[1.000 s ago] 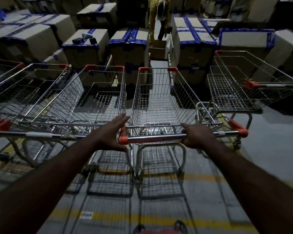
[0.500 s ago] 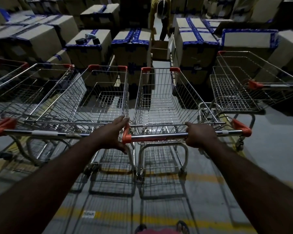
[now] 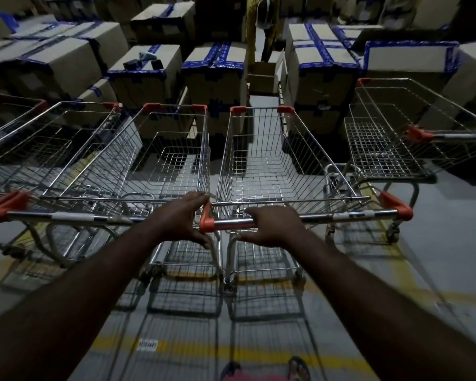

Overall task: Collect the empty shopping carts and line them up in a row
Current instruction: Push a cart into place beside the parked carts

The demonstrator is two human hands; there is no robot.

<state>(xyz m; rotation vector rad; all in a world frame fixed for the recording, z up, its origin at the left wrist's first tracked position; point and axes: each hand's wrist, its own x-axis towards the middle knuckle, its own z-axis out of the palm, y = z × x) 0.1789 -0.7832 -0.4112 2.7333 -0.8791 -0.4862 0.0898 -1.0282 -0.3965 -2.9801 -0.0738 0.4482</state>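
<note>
Several empty wire shopping carts stand side by side facing stacked boxes. The middle cart [image 3: 261, 160] has a steel handle [image 3: 341, 215] with orange ends. My right hand [image 3: 270, 224] grips that handle near its left orange end, thumb under the bar. My left hand [image 3: 183, 218] lies over the right end of the neighbouring left cart's handle [image 3: 66, 215], fingers stretched forward to the rear rim of that cart's basket [image 3: 165, 160]. Another cart [image 3: 25, 144] stands further left. A fourth cart [image 3: 412, 138] sits at the right, turned sideways and apart from the row.
Cardboard boxes [image 3: 322, 67] sealed with blue tape stand stacked right in front of the carts. A person [image 3: 264, 20] bends over an open box in the narrow aisle between them. Yellow lines [image 3: 176, 347] cross the grey floor near my feet.
My right hand has slid left along the middle cart's handle, from right of centre to near its left orange end. My left hand stays where it was.
</note>
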